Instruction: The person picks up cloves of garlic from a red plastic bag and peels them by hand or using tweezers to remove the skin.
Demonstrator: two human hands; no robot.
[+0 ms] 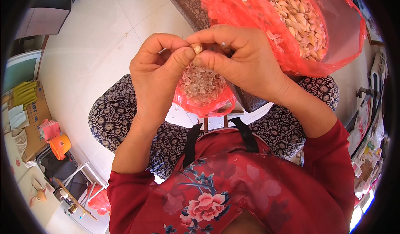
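A small pale garlic clove is pinched between the fingertips and thumbs of my left hand and my right hand, which meet at the upper middle of the view. Just below the fingers, a red plastic bag holds a heap of papery garlic skins. To the upper right, a large open red plastic bag contains many garlic cloves, with bits of skin stuck to its side. My curled fingers partly hide the clove.
The large bag lies on a dark brown patterned table, whose corner reaches between my knees. An orange bin, a cardboard box and a folding metal frame stand at the left. Cluttered plastic bags lie at the right.
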